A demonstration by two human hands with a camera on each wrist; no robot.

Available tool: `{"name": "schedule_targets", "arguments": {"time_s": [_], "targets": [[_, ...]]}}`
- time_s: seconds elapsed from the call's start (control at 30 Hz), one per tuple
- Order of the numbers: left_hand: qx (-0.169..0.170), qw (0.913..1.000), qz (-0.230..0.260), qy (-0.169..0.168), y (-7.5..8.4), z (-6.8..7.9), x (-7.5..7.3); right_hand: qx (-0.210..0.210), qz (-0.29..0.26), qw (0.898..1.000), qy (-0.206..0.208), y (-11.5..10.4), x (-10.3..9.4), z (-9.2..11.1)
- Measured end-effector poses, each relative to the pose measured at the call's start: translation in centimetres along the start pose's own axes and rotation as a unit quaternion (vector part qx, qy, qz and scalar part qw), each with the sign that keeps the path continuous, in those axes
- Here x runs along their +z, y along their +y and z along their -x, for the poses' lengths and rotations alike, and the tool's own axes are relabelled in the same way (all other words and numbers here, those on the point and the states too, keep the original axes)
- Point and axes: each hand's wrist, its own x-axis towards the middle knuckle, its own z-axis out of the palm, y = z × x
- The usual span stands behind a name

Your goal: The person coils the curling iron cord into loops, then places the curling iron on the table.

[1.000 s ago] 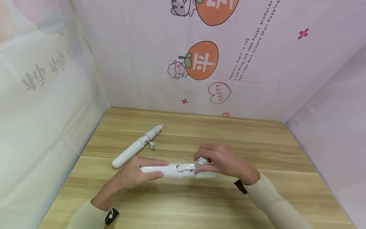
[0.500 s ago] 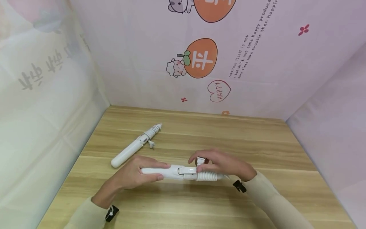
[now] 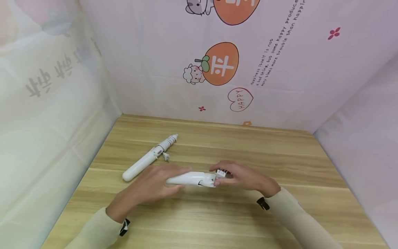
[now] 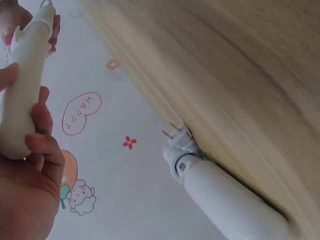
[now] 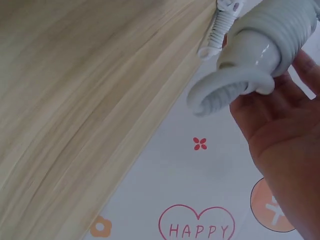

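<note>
My left hand [image 3: 152,181] grips the smooth white body of a hair iron [image 3: 188,178], thumb on one side and fingers on the other. At the iron's other end, my right hand [image 3: 244,175] curls its thumb and fingers about the corded part. A white two-pin plug [image 3: 221,173] shows between that thumb and forefinger. In the right wrist view, the coiled cord [image 5: 282,25] wraps the iron's end and finishes in a loose loop, with fingers behind it. From the head, the right hand hides this coiled end. The iron is held above the table.
A second white hair iron [image 3: 141,166], its cord also coiled, lies slantwise on the wooden table [image 3: 264,148] behind the left hand. Its plug [image 4: 177,137] sticks out at the side. Printed cloth walls [image 3: 280,103] stand at the back and both sides.
The iron has turned, so its coiled end no longer shows below the right hand from the head. My left hand has shifted right, toward the right hand, with its grip kept.
</note>
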Motion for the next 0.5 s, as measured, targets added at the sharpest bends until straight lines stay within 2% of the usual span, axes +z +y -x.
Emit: {"name": "schedule_targets", "arguments": {"time_s": [0.1, 0.17, 0.5], "targets": [[-0.036, 0.9990, -0.020, -0.019, 0.2, -0.6, 0.4, 0.007, 0.041, 0.999, 0.028, 0.5, 0.2, 0.3], [-0.050, 0.9979, -0.028, -0.032, 0.2, -1.1, 0.8, 0.018, 0.045, 0.998, 0.044, 0.9, 0.4, 0.4], [-0.077, 0.9944, -0.029, -0.066, -1.0, -4.2, 2.6, 0.069, 0.071, 0.990, 0.097, 2.6, 0.8, 1.0]]}}
